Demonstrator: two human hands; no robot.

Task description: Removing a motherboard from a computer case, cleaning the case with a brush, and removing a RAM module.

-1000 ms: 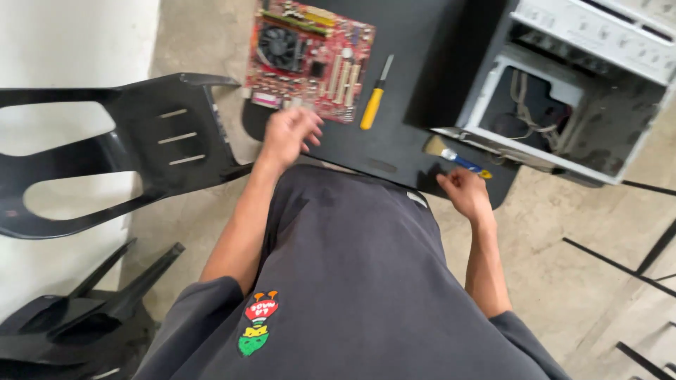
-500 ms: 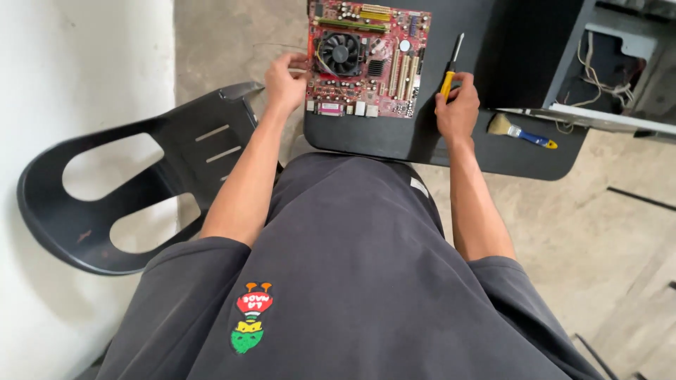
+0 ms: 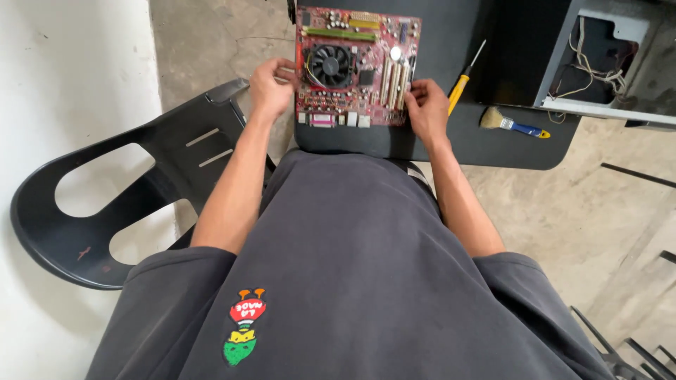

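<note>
Concrete floor surrounds the black table (image 3: 451, 144); the opened computer case (image 3: 605, 63) sits at its far right. I judge the red motherboard (image 3: 355, 67) is out, lying flat. My left hand (image 3: 271, 84) and right hand (image 3: 426, 109) grip opposite edges, fingers curled. Screwdriver (image 3: 465, 77) and brush (image 3: 510, 125) lie untouched.

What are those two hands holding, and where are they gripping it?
Both hold the red circuit board by its side edges: the left hand on the left edge, the right hand at the lower right corner.
</note>
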